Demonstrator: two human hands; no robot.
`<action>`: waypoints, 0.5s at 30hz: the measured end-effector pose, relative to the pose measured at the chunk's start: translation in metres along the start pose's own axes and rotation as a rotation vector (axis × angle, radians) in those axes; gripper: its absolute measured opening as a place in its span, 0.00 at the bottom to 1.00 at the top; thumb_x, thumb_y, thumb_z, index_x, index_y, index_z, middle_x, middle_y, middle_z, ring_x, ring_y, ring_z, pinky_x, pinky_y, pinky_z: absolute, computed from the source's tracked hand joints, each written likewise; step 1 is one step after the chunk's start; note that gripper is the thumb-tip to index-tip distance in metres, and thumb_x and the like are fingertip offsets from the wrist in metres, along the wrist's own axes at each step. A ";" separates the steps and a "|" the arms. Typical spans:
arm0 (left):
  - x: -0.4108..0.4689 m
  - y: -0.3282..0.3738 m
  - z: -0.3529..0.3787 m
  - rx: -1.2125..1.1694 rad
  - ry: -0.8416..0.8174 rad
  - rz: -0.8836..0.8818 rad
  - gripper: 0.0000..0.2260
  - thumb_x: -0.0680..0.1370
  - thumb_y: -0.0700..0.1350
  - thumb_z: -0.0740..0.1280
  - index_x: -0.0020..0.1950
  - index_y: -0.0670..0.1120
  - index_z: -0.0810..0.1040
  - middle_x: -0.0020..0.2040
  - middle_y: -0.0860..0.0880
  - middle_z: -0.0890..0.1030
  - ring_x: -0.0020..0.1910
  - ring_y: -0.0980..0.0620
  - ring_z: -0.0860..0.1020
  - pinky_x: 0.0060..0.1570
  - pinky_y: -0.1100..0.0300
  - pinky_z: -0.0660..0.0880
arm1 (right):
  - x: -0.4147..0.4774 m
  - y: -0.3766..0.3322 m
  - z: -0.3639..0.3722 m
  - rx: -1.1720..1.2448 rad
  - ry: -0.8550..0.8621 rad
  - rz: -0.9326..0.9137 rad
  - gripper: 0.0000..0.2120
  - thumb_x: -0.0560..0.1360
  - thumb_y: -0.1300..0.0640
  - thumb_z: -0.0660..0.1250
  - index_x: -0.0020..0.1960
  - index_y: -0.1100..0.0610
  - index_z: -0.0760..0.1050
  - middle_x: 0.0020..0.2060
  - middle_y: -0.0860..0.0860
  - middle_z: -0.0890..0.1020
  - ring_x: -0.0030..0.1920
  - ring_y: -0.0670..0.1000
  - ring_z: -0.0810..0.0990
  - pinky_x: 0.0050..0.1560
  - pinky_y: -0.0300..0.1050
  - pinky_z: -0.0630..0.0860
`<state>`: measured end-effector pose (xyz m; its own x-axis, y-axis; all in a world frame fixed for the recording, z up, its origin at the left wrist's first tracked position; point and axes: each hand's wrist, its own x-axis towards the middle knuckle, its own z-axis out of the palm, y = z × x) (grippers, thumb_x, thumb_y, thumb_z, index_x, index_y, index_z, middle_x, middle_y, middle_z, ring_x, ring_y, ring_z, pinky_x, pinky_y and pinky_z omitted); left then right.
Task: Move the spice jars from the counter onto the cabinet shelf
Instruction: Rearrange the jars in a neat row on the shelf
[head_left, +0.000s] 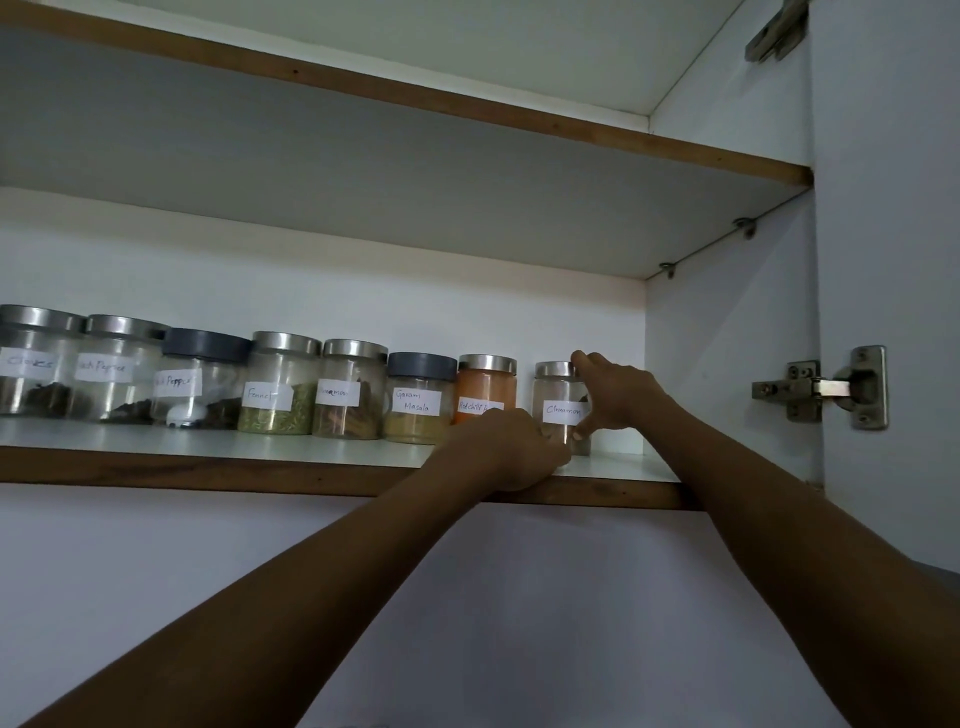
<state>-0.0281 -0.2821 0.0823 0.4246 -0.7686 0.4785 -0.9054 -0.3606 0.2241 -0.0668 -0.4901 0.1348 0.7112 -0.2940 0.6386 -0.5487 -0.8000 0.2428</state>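
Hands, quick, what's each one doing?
Left hand: curled by the rightmost jar; grip cannot be told.
Right hand: holding that jar.

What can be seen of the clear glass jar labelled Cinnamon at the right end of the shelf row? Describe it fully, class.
The small clear glass jar stands upright on the white cabinet shelf, rightmost, slightly apart from the orange-filled glass jar. It has a brushed steel lid and a white handwritten paper label. The right hand forms the grip: fingertip on the lid, thumb low on the front. Curled fingers of the left hand meet the jar's base.
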 end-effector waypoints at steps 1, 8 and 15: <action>0.001 0.000 -0.001 0.000 -0.002 0.004 0.17 0.78 0.57 0.58 0.52 0.45 0.76 0.53 0.45 0.78 0.52 0.49 0.75 0.56 0.53 0.72 | 0.002 0.000 -0.001 -0.008 -0.007 -0.003 0.38 0.63 0.46 0.77 0.64 0.55 0.59 0.60 0.52 0.72 0.53 0.56 0.77 0.47 0.49 0.72; 0.001 0.002 0.000 -0.010 -0.024 0.013 0.16 0.79 0.56 0.56 0.50 0.45 0.74 0.45 0.48 0.72 0.47 0.50 0.71 0.56 0.54 0.70 | 0.008 -0.010 -0.006 -0.092 -0.026 -0.016 0.35 0.66 0.49 0.75 0.64 0.56 0.59 0.57 0.55 0.75 0.53 0.57 0.77 0.48 0.50 0.72; -0.002 0.004 -0.001 0.009 -0.020 0.015 0.14 0.79 0.56 0.56 0.45 0.47 0.70 0.44 0.48 0.72 0.47 0.50 0.71 0.55 0.53 0.69 | 0.008 -0.008 -0.001 -0.067 -0.001 -0.006 0.35 0.67 0.50 0.75 0.65 0.57 0.59 0.58 0.55 0.75 0.54 0.58 0.77 0.48 0.49 0.71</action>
<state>-0.0329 -0.2820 0.0830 0.4109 -0.7846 0.4643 -0.9117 -0.3538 0.2090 -0.0568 -0.4861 0.1388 0.7149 -0.2901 0.6362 -0.5728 -0.7648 0.2949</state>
